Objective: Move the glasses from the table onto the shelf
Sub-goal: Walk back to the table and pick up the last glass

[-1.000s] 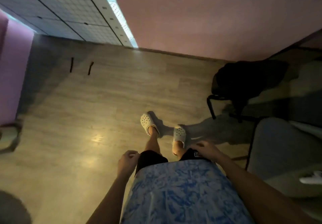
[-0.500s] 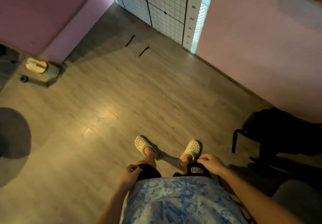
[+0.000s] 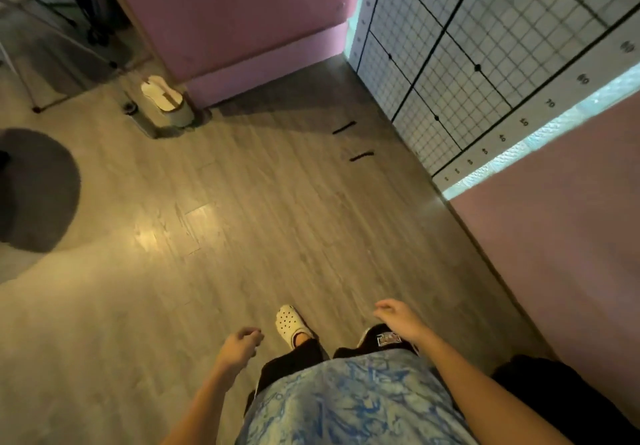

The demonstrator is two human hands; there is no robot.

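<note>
No glasses, table or shelf are in view. I look down at a wooden floor (image 3: 270,223) and my own legs. My left hand (image 3: 239,344) hangs at my left side, fingers loosely curled, holding nothing. My right hand (image 3: 398,316) hangs over my right thigh, fingers relaxed and apart, with nothing in it. One white clog (image 3: 289,323) on my foot shows between the hands.
A pink wall (image 3: 235,12) stands ahead, a gridded white panel (image 3: 467,64) to the right, and another pink wall (image 3: 554,237) further right. A dark round rug (image 3: 34,188) lies at left. A small white bin-like object (image 3: 166,102) sits by the wall. A black bag (image 3: 554,392) is at lower right.
The view has swung left: the gridded panel and pink wall moved right and closer, the black bag slid to the lower right corner. Both hands lifted slightly off my shorts.
</note>
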